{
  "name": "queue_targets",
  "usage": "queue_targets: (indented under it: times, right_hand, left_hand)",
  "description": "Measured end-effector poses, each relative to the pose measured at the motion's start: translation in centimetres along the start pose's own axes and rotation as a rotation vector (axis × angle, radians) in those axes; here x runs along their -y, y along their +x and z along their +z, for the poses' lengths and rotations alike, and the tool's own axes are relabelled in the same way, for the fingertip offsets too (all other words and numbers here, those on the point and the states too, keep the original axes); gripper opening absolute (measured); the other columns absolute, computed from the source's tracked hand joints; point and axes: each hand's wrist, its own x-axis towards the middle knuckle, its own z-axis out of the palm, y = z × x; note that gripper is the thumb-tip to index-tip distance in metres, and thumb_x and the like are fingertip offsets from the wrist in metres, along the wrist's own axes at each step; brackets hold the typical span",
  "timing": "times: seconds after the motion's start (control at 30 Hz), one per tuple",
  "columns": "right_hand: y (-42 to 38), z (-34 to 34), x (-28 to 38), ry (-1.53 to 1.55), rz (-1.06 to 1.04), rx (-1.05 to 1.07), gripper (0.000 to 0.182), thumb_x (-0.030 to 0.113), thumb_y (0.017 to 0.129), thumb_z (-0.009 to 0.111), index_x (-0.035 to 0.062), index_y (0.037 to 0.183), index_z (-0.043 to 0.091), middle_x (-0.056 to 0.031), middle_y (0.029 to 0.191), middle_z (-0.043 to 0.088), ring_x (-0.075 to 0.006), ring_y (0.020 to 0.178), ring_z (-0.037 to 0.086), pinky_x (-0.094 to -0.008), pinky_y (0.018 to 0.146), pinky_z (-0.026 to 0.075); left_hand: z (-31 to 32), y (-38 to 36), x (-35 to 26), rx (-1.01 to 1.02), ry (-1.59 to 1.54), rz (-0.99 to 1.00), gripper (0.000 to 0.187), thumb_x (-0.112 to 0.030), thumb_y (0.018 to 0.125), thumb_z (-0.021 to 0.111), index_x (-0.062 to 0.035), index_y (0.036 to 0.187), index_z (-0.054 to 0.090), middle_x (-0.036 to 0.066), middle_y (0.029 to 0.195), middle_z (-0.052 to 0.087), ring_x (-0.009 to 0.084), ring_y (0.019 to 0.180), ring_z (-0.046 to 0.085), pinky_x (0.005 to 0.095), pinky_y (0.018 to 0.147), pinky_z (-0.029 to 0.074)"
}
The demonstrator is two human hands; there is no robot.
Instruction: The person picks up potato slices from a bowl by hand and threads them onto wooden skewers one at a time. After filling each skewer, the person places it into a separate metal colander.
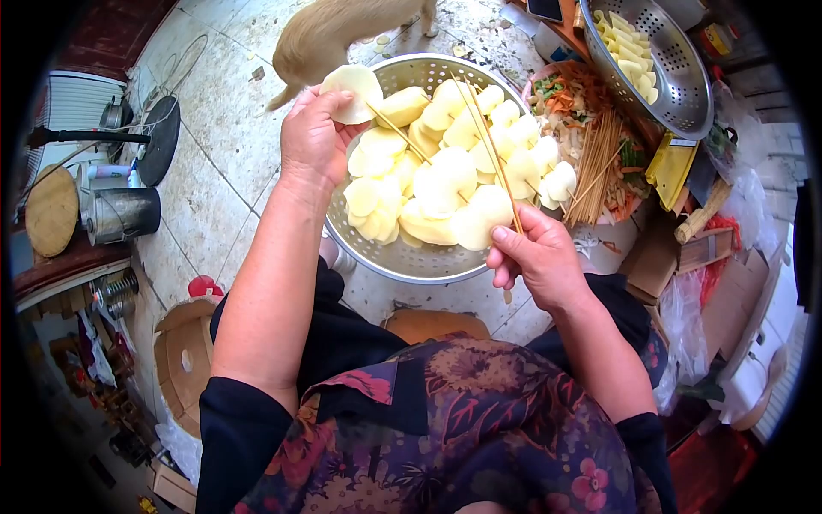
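My left hand [318,135] is raised at the far left rim of a perforated metal colander [402,267], pinching a thin round potato slice [360,92]. At the near right rim, my right hand [538,257] grips thin bamboo skewers [491,147] that slant away over the potatoes. Its thumb tip meets the edge of a large pale slice [481,221]. Beneath both hands the colander holds many potato slices, some threaded on sticks, along with whole peeled potatoes [402,108]. One stick [398,134] runs from near the left-hand slice down into the pile.
Right of the colander lie loose bamboo skewers [594,180] beside vegetable scraps [565,90]. A second colander [685,98] with cut potato pieces stands upper right. A tan dog [334,34] is on the tiled floor beyond. A cardboard box [181,364] sits at left, with a dark bucket [124,212] farther off.
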Motion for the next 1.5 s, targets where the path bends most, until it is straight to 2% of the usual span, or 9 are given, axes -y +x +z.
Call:
queue_targets:
  times: [0.2,0.5,0.6,0.7,0.77,0.9,1.2,1.33,1.5]
  right_hand:
    - [0.0,-0.1,0.1,0.006,0.000,-0.005,0.017,0.014,0.094,0.054,0.0022,0.106,0.056,-0.0031,0.069,0.061,-0.0086,0.049,0.056,-0.0184,0.044,0.044]
    - [0.2,-0.3,0.0,-0.010,0.003,-0.033,0.018,0.013,0.094,0.053,0.0021,0.108,0.056,-0.0015,0.070,0.060,-0.0067,0.050,0.055,-0.0174,0.044,0.043]
    - [0.2,-0.4,-0.1,-0.012,-0.004,-0.041,0.018,0.013,0.094,0.053,0.0020,0.108,0.056,-0.0014,0.070,0.060,-0.0065,0.050,0.055,-0.0173,0.044,0.043]
    - [0.2,-0.3,-0.1,-0.016,-0.016,-0.038,0.018,0.013,0.094,0.053,0.0020,0.108,0.056,-0.0013,0.070,0.060,-0.0065,0.050,0.055,-0.0173,0.044,0.043]
    - [0.2,-0.3,-0.1,-0.022,-0.021,-0.033,0.018,0.013,0.094,0.053,0.0020,0.107,0.056,-0.0012,0.070,0.060,-0.0064,0.050,0.055,-0.0174,0.044,0.043]
    - [0.0,-0.1,0.2,-0.023,-0.014,-0.006,0.016,0.014,0.094,0.054,0.0022,0.104,0.056,-0.0013,0.070,0.060,-0.0066,0.051,0.056,-0.0175,0.045,0.043]
    - [-0.1,0.0,0.0,-0.033,0.008,-0.001,0.015,0.014,0.094,0.054,0.0028,0.103,0.057,-0.0014,0.069,0.060,-0.0068,0.051,0.055,-0.0180,0.045,0.043]
    - [0.1,-0.2,-0.5,-0.014,0.007,-0.006,0.020,0.013,0.094,0.053,0.0025,0.110,0.055,-0.0042,0.070,0.060,-0.0096,0.049,0.056,-0.0195,0.046,0.046]
    - [0.4,-0.2,-0.5,-0.003,-0.014,-0.034,0.017,0.013,0.094,0.053,0.0024,0.107,0.055,-0.0045,0.069,0.060,-0.0100,0.050,0.056,-0.0202,0.046,0.046]
  left_hand:
    - [-0.1,0.2,0.1,0.008,-0.001,0.029,0.029,-0.005,0.084,0.055,-0.0008,0.112,0.051,0.011,0.105,0.060,0.0210,0.093,0.061,0.0362,0.081,0.052]
    - [0.9,-0.9,0.9,0.086,0.235,0.224,0.014,-0.009,0.082,0.059,-0.0003,0.092,0.059,0.008,0.089,0.063,0.0136,0.078,0.061,0.0283,0.073,0.053]
    - [1.2,-1.2,1.1,0.101,0.092,0.120,0.014,-0.013,0.085,0.057,-0.0017,0.094,0.058,0.008,0.090,0.063,0.0136,0.077,0.062,0.0284,0.072,0.054]
    - [1.7,-1.3,1.3,0.119,0.034,0.041,0.011,-0.013,0.091,0.052,-0.0034,0.095,0.055,0.007,0.092,0.061,0.0176,0.083,0.063,0.0333,0.076,0.056]
    - [1.8,-1.1,1.4,0.032,0.001,0.044,0.011,-0.014,0.093,0.051,-0.0039,0.095,0.053,0.007,0.093,0.061,0.0178,0.083,0.063,0.0341,0.074,0.057]
    - [2.1,-1.2,1.4,-0.028,0.043,0.066,0.009,-0.013,0.093,0.051,-0.0044,0.096,0.052,0.007,0.093,0.060,0.0184,0.083,0.063,0.0347,0.074,0.057]
    - [1.1,-0.5,1.5,-0.016,-0.013,-0.053,0.007,-0.011,0.092,0.052,-0.0043,0.095,0.053,0.010,0.096,0.060,0.0199,0.085,0.063,0.0356,0.077,0.056]
    - [1.9,-1.4,1.1,0.073,0.055,-0.159,0.012,-0.014,0.092,0.056,-0.0029,0.098,0.054,0.012,0.097,0.063,0.0207,0.087,0.065,0.0372,0.077,0.057]
    - [2.9,-3.1,2.7,0.201,0.141,-0.224,0.016,-0.019,0.092,0.059,-0.0037,0.096,0.057,0.009,0.092,0.065,0.0182,0.081,0.066,0.0348,0.072,0.058]
